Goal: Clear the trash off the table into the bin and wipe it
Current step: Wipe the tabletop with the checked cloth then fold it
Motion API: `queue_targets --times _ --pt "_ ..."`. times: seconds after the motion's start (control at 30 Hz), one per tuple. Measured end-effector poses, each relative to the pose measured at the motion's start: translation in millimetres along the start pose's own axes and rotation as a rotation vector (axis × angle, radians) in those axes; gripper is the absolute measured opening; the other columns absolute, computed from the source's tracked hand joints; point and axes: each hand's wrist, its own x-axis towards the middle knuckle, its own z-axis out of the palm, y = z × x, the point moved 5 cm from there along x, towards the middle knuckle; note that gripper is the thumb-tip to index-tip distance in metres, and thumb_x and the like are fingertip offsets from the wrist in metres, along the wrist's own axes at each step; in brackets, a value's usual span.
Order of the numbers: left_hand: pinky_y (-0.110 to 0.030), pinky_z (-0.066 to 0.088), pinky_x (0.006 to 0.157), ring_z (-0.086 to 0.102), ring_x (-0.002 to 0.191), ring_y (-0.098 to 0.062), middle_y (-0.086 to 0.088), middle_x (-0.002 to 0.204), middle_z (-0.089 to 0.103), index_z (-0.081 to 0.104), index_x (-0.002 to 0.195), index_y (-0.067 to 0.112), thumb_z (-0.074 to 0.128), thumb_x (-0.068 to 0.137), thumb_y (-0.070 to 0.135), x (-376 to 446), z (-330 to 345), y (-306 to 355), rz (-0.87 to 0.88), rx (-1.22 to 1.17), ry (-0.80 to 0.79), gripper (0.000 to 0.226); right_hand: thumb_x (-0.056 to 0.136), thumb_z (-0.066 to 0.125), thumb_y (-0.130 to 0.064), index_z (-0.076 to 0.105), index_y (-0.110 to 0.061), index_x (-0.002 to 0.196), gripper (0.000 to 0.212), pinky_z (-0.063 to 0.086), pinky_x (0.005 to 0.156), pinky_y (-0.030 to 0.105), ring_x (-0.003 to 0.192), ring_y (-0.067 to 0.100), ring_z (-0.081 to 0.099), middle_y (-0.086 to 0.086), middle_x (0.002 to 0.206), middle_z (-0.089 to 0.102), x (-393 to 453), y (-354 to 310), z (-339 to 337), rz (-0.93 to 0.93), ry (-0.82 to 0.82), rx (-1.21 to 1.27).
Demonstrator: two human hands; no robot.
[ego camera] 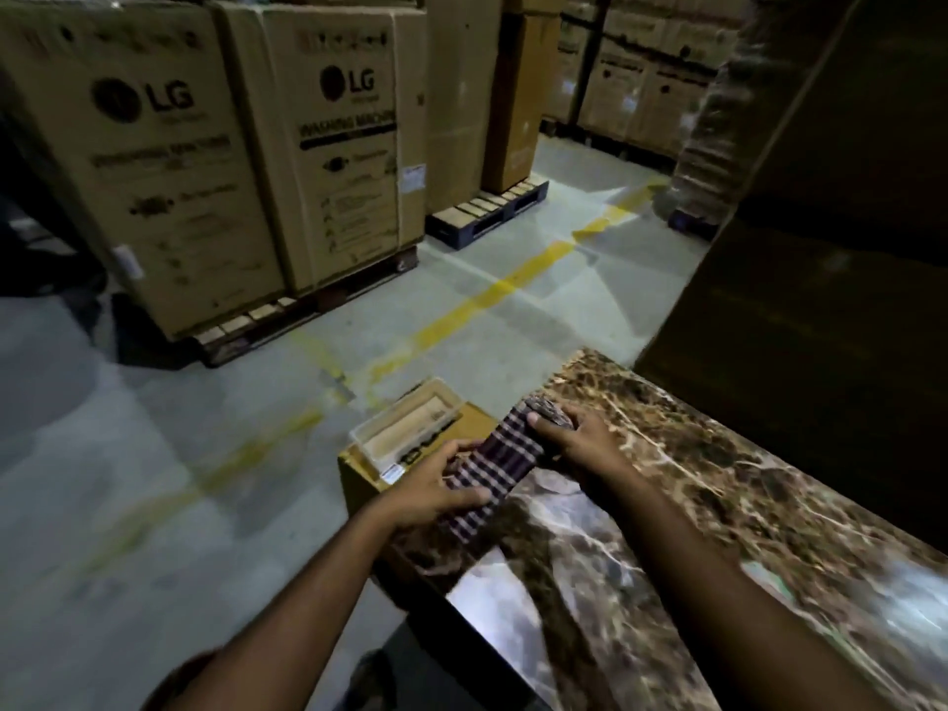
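Head view: both hands on a checked cloth at the far left corner of the marble table.

Left hand gripping the near end of the checked cloth, fingers curled round it; right hand pinching the far end, thumb on top. Cloth stretched between them over the table edge, possibly folded, hard to tell through the blur. Just left of the table, on the floor, a cardboard box with a clear plastic tray lying on top. Farther off, LG cartons on pallets.
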Motion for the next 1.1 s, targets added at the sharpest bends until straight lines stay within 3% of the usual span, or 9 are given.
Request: queue_targets --times 0.17,0.3,0.4,0.47,0.57,0.73,0.83,0.93,1.1 --pt "-0.011 0.048 0.071 0.06 0.092 0.001 -0.001 0.109 0.06 0.053 0.103 0.015 0.078 0.085 0.007 21 -116 -59 -0.119 -0.023 0.245 0.032 0.098 0.062 -0.007 0.067 0.0 0.109 0.014 0.061 0.07 0.035 0.079 0.025 0.07 0.014 0.094 0.072 78 8 66 0.126 -0.056 -0.069" --pt "-0.013 0.045 0.064 0.058 0.071 0.005 0.005 0.084 0.058 0.049 0.092 0.005 0.08 0.084 0.009 39 -163 -98 -0.162 -0.013 0.393 0.032 0.092 0.068 -0.003 0.07 -0.007 0.094 0.005 0.051 0.058 0.018 0.069 0.01 0.068 0.003 0.079 0.072 125 17 90 0.158 -0.042 -0.249" --pt "-0.018 0.044 0.066 0.059 0.073 0.004 0.014 0.075 0.061 0.054 0.088 0.005 0.084 0.08 0.013 57 -181 -125 -0.174 0.025 0.477 0.033 0.081 0.081 -0.013 0.068 -0.011 0.099 0.022 0.057 0.074 0.039 0.079 0.021 0.068 0.019 0.088 0.072 170 34 99 0.156 -0.032 -0.394" --pt "-0.019 0.047 0.072 0.062 0.078 0.003 0.012 0.08 0.065 0.058 0.086 0.011 0.083 0.08 0.011 75 -190 -143 -0.192 0.031 0.508 0.026 0.075 0.085 -0.021 0.065 -0.017 0.095 0.029 0.056 0.084 0.048 0.08 0.025 0.068 0.018 0.085 0.071 208 55 101 0.176 -0.058 -0.452" --pt "-0.026 0.05 0.079 0.064 0.08 -0.003 0.009 0.086 0.067 0.062 0.085 0.019 0.078 0.081 0.004 101 -201 -161 -0.209 0.044 0.541 0.022 0.06 0.087 -0.038 0.064 -0.019 0.087 0.041 0.057 0.087 0.051 0.085 0.03 0.073 0.014 0.086 0.074 255 68 108 0.216 -0.028 -0.504" --pt "-0.015 0.043 0.067 0.056 0.066 -0.003 0.011 0.072 0.062 0.058 0.075 0.017 0.081 0.079 0.008 157 -221 -207 -0.284 0.164 0.703 0.025 0.083 0.082 -0.027 0.063 -0.022 0.084 0.02 0.058 0.079 0.044 0.083 0.027 0.072 0.008 0.093 0.076 343 101 133 0.209 -0.069 -0.7" --pt "-0.027 0.052 0.071 0.061 0.072 -0.015 0.008 0.072 0.061 0.05 0.072 0.022 0.078 0.078 0.02 191 -226 -241 -0.342 0.273 0.768 0.028 0.088 0.077 -0.032 0.064 -0.02 0.093 0.019 0.053 0.074 0.031 0.083 0.021 0.068 0.003 0.092 0.074 388 134 142 0.176 -0.11 -0.819" --pt "-0.04 0.055 0.069 0.063 0.072 -0.024 0.0 0.075 0.063 0.053 0.075 0.026 0.07 0.077 0.022 217 -225 -267 -0.302 0.421 0.783 0.018 0.09 0.074 -0.03 0.067 -0.015 0.102 0.02 0.055 0.086 0.034 0.096 0.025 0.071 0.008 0.099 0.076 424 165 144 0.143 -0.129 -0.906" --pt "-0.037 0.054 0.076 0.066 0.09 -0.03 -0.008 0.095 0.072 0.071 0.097 0.02 0.066 0.087 0.017 242 -213 -276 -0.396 0.677 0.737 0.011 0.092 0.074 -0.03 0.06 -0.01 0.134 0.049 0.051 0.102 0.039 0.112 0.029 0.068 0.014 0.125 0.07 449 192 148 0.148 -0.218 -0.977"
